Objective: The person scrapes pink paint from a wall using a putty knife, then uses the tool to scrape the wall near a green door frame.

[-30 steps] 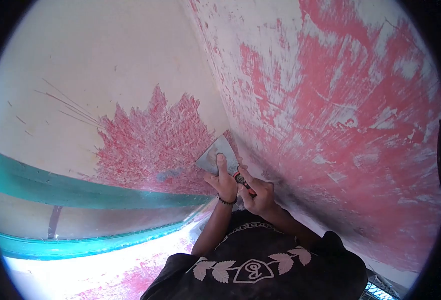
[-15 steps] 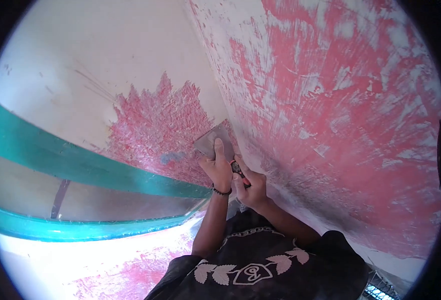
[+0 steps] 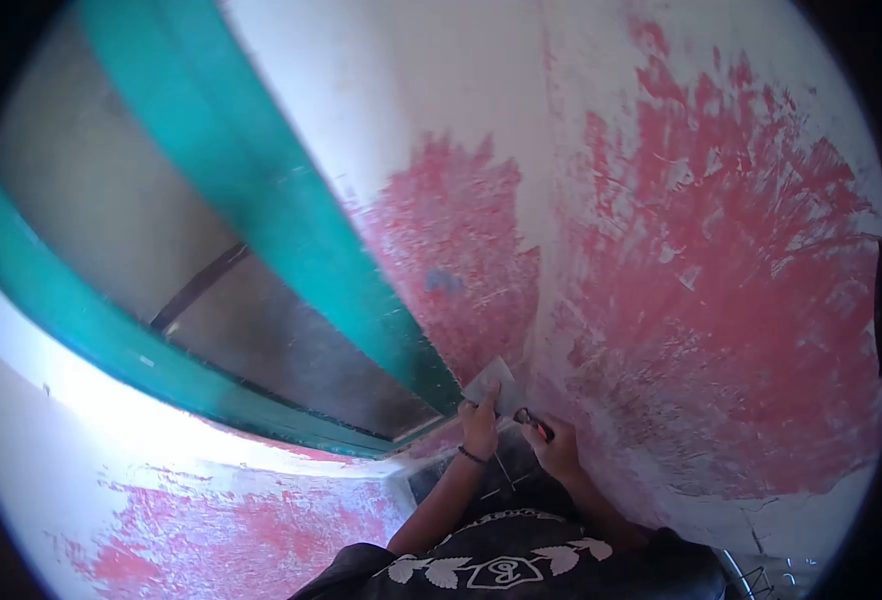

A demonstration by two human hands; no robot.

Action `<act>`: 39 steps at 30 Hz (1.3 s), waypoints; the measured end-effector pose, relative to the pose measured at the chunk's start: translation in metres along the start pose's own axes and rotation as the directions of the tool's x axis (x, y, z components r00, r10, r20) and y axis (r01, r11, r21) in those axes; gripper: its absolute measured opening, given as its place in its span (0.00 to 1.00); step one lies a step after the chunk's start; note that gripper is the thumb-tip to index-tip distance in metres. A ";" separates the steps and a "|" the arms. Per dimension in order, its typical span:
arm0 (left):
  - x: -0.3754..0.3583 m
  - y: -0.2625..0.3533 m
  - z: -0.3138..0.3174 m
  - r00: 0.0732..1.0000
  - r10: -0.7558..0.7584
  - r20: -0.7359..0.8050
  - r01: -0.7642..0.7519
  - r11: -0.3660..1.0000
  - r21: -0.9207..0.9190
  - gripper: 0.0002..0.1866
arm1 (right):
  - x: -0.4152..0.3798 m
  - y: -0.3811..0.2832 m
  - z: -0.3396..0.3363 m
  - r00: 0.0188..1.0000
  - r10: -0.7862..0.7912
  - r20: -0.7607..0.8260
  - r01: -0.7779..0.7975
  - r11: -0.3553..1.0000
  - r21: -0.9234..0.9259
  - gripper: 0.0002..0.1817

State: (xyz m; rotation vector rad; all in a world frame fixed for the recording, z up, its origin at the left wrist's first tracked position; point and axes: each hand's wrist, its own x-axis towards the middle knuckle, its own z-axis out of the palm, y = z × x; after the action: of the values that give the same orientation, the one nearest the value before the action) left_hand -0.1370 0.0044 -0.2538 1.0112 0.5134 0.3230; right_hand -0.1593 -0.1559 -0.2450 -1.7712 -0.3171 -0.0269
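Observation:
A wide-bladed putty knife (image 3: 502, 376) rests its blade low against the wall corner, at the bottom of a pink scraped patch (image 3: 451, 240). My right hand (image 3: 558, 447) is wrapped round its black and red handle. My left hand (image 3: 478, 430), with a dark bracelet at the wrist, grips the blade's left side, one finger laid along its face. Right beside the left hand ends the green frame (image 3: 361, 310) of a door or window. Part of the handle is hidden inside the right hand.
On the right stands a wall (image 3: 721, 260) with white coating partly scraped to pink. Greyish panels (image 3: 291, 320) fill the green frame, crossed by a dark strip. Another pink-and-white wall surface (image 3: 241, 530) lies at lower left. A dark area sits below the hands.
Both hands have moved the putty knife down along the corner, towards the lower end of the green frame. My view has turned, so more of the frame shows.

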 end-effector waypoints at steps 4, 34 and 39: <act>-0.007 0.046 -0.060 0.995 0.001 0.101 -0.008 0.997 0.072 0.13 | -0.026 -0.034 0.025 0.994 0.025 0.109 -0.030 0.998 0.051 0.12; -0.135 0.226 -0.317 0.872 0.485 0.068 -0.459 0.761 0.459 0.10 | -0.089 -0.151 0.203 0.671 -0.218 0.709 0.184 0.975 0.126 0.12; -0.130 0.226 -0.301 0.905 0.401 0.145 -0.426 0.851 0.306 0.08 | -0.080 -0.144 0.187 0.698 -0.255 0.670 0.189 0.967 0.172 0.12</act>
State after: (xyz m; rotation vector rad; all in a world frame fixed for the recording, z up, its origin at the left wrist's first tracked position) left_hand -0.4155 0.2709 -0.1537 1.4628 0.2773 0.5950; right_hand -0.2980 0.0355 -0.1650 -1.5806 -1.0641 0.4852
